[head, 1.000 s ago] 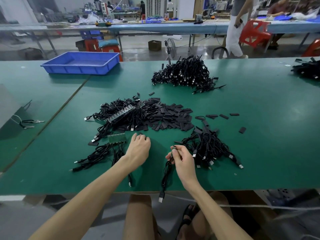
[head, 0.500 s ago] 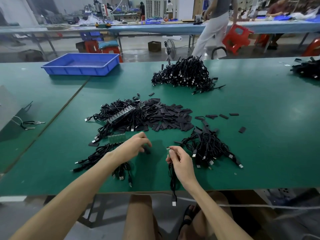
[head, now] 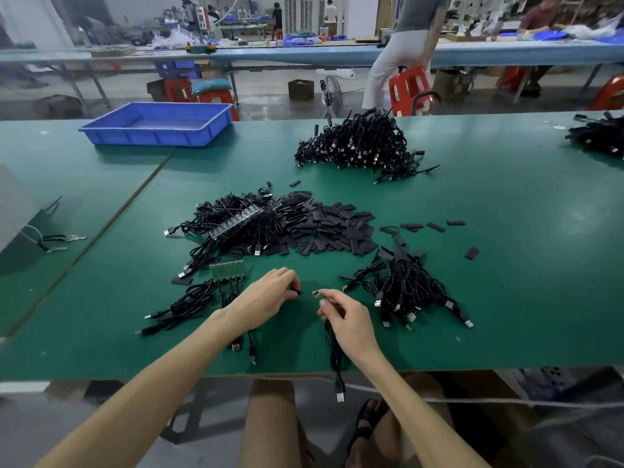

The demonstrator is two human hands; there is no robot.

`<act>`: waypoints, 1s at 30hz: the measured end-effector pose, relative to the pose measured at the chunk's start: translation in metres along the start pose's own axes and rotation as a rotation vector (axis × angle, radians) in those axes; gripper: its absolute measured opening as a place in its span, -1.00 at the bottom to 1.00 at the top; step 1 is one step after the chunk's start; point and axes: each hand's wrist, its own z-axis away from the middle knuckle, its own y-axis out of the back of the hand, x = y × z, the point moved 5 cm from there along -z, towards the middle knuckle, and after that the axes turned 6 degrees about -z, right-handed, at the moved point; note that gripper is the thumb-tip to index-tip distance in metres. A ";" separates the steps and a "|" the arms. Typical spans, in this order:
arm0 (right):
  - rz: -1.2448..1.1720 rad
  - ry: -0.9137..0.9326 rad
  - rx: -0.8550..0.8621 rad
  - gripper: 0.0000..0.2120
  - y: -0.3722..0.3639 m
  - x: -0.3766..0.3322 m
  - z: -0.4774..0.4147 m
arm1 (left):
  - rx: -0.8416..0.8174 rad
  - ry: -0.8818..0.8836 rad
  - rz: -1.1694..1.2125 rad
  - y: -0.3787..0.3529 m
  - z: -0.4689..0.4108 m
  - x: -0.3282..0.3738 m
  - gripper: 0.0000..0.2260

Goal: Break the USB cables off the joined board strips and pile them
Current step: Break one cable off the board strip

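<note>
My right hand [head: 347,320] pinches a single black USB cable [head: 334,352] near its small green board end, and the plug hangs over the table's front edge. My left hand [head: 266,298] pinches a small black piece at its fingertips, a short gap from the cable's board end. A green joined board strip [head: 227,268] with several cables [head: 189,302] attached lies left of my left hand. A heap of separated cables [head: 408,288] sits to the right of my right hand. Another joined strip [head: 236,224] lies on a cable tangle farther back.
Flat black sleeve pieces [head: 331,228] are heaped mid-table, with a few strays [head: 471,253] at the right. A large cable pile [head: 358,145] lies at the back, a blue tray [head: 158,125] at the back left. A person stands beyond the green table [head: 523,204].
My left hand left the green strip and moved right toward my right hand, with a small black piece in its fingertips. My right hand kept the cable, whose plug now hangs straighter.
</note>
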 end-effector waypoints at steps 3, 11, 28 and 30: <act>-0.055 -0.021 0.022 -0.86 0.002 0.000 0.000 | 0.019 -0.023 0.086 0.001 0.002 0.010 -0.78; -0.142 -0.026 0.048 -0.94 0.006 -0.001 0.002 | 0.114 -0.086 0.142 0.009 0.011 0.024 -0.74; -0.210 -0.043 0.037 -0.94 0.007 0.002 0.000 | 0.167 -0.275 -0.166 0.021 0.024 0.048 -0.61; -0.218 -0.060 0.024 -0.90 0.006 0.002 0.000 | 0.129 -0.318 -0.243 0.024 0.026 0.050 -0.48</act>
